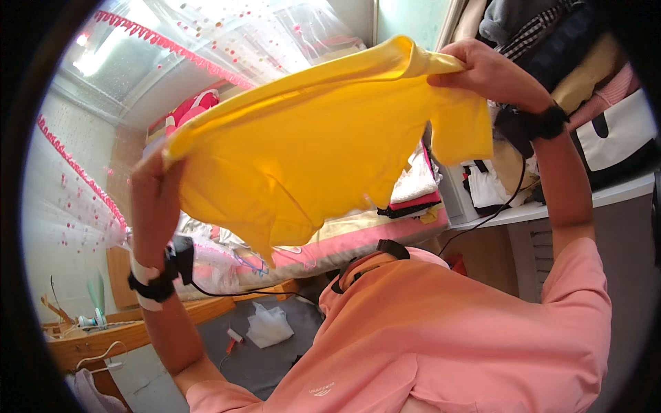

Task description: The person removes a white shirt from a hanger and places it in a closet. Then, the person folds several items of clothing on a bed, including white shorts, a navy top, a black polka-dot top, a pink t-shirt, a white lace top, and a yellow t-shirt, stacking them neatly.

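A yellow short-sleeved garment (310, 149) is stretched in the air between my two hands, above a bed. My left hand (155, 199) grips its left end, fingers closed on the cloth. At the upper right, my right hand (483, 72) pinches the other end near a folded edge, with a sleeve hanging beneath. The garment's lower edge hangs loose and uneven. Behind it, partly hidden, a stack of folded clothes (415, 191) lies on the bed.
A pink-striped bed (356, 232) lies beyond, with hangers (253, 263) near its edge. Clothes fill a shelf (614, 191) at right. A sheer bed net (77, 206) hangs at left. A white plastic bag (269, 325) lies on the grey floor. Black cables run from both wrists.
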Demonstrator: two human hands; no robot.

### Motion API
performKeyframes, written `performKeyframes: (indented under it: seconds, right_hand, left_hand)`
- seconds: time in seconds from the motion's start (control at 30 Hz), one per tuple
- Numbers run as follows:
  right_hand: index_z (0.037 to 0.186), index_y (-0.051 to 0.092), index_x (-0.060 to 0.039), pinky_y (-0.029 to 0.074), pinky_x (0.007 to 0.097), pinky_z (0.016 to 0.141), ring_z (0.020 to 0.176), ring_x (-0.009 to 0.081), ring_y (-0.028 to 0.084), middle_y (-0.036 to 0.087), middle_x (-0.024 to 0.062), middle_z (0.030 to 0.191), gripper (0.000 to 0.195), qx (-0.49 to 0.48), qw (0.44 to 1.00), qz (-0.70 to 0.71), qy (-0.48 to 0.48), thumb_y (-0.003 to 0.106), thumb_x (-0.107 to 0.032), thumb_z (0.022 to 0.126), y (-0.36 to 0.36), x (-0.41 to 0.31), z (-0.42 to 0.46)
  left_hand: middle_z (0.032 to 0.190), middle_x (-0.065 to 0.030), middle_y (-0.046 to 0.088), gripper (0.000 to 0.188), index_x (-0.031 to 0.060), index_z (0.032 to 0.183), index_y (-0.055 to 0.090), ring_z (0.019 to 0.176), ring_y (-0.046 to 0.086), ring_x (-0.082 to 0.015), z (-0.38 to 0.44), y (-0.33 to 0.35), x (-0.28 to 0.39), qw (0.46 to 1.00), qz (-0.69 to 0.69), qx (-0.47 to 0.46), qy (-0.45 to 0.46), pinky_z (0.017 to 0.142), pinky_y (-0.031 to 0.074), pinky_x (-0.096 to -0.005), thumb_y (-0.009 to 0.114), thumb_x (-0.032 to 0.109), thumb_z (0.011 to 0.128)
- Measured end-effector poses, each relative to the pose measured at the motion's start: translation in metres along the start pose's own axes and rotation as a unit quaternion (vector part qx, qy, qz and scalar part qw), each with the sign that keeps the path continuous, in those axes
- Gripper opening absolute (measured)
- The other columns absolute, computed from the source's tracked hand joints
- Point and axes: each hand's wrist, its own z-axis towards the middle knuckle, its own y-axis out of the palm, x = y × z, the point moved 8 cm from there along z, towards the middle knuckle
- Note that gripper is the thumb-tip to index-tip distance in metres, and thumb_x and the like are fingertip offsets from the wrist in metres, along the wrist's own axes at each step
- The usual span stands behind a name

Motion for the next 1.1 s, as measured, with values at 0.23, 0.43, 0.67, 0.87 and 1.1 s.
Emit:
performKeyframes:
  seconds: [0.23, 0.43, 0.67, 0.87, 1.1]
  right_hand:
    - [0.107, 0.069, 0.0015, 0.052, 0.022, 0.074, 0.081, 0.0061, 0.063, 0.065, -0.0006, 0.089, 0.027, 0.022, 0.996, 0.061, -0.064, 0.071, -0.025, 0.102, 0.008, -0.035, 0.011]
    - [0.116, 0.068, 0.001, 0.055, 0.0212, 0.078, 0.086, 0.006, 0.066, 0.07, 0.0032, 0.097, 0.038, -0.141, 0.967, 0.203, -0.062, 0.084, -0.025, 0.093, 0.03, -0.041, -0.008]
    - [0.124, 0.065, 0.0031, 0.058, 0.0274, 0.086, 0.092, 0.0127, 0.069, 0.073, 0.0043, 0.106, 0.049, -0.299, 0.942, 0.153, -0.011, 0.088, -0.013, 0.084, 0.067, -0.02, 0.014]
    - [0.103, 0.072, 0.0026, 0.056, 0.0418, 0.074, 0.08, 0.0316, 0.071, 0.073, 0.0195, 0.087, 0.036, -0.423, 0.906, -0.008, 0.022, 0.075, -0.026, 0.082, 0.228, 0.077, 0.028]
    - [0.091, 0.075, -0.0019, 0.057, 0.0516, 0.076, 0.085, 0.0409, 0.073, 0.074, 0.0224, 0.088, 0.03, -0.27, 0.924, -0.219, 0.159, 0.069, -0.031, 0.09, 0.335, 0.204, 0.103]
  left_hand:
    - [0.081, 0.0018, 0.057, 0.04, -0.0045, 0.109, 0.068, 0.075, 0.046, -0.007, -0.03, -0.081, -0.065, 0.988, -0.026, 0.061, -0.138, 0.066, 0.041, -0.0255, 0.056, 0.033, 0.112]
    - [0.081, 0.0021, 0.061, 0.04, -0.0038, 0.1, 0.067, 0.074, 0.052, -0.0056, -0.082, -0.085, -0.073, 0.979, 0.068, 0.162, -0.102, 0.068, 0.045, -0.0253, 0.057, 0.033, 0.111]
    - [0.089, 0.005, 0.067, 0.03, 0.0004, 0.1, 0.07, 0.08, 0.059, -0.0036, -0.092, -0.023, -0.14, 0.931, -0.223, -0.149, -0.248, 0.071, 0.05, -0.0234, 0.072, 0.03, 0.101]
    - [0.087, -0.019, 0.074, 0.035, -0.001, 0.099, 0.075, 0.078, 0.071, -0.0333, -0.17, 0.087, -0.219, 0.839, 0.047, -0.526, -0.135, 0.077, 0.057, -0.0433, 0.085, 0.028, 0.081]
    - [0.086, -0.0237, 0.073, 0.027, 0.0054, 0.098, 0.077, 0.085, 0.072, -0.0416, -0.161, 0.172, -0.424, 0.842, 0.198, -0.422, -0.271, 0.076, 0.057, -0.0494, 0.083, 0.028, 0.085]
